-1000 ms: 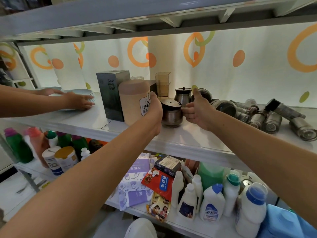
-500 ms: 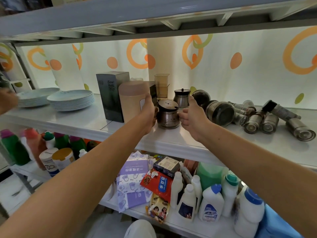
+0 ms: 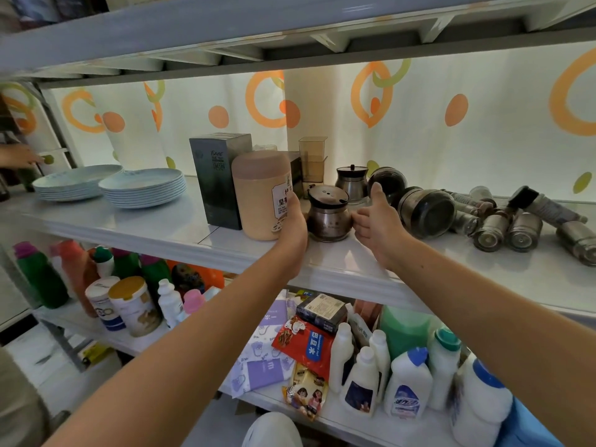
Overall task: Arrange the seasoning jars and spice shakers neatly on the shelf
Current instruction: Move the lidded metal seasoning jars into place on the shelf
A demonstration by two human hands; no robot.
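Jar: round steel seasoning jar with dark lid (image 3: 328, 214), upright on white shelf (image 3: 354, 262), just beside beige canister (image 3: 261, 195).
Left hand (image 3: 292, 227): against the jar's left side; fingers hidden, grip cannot tell.
Right hand (image 3: 375, 221): fingers curled on the jar's right side, thumb raised.

shiny metal jar (image 3: 328, 217), glossy white shelf (image 3: 338, 262), matt plastic canister (image 3: 258, 195)

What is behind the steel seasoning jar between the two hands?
A second steel jar, black-lidded and upright, stands behind it, with a tinted plastic container to its left. The front jar hides part of the second jar's lower side; whether they touch cannot be told.
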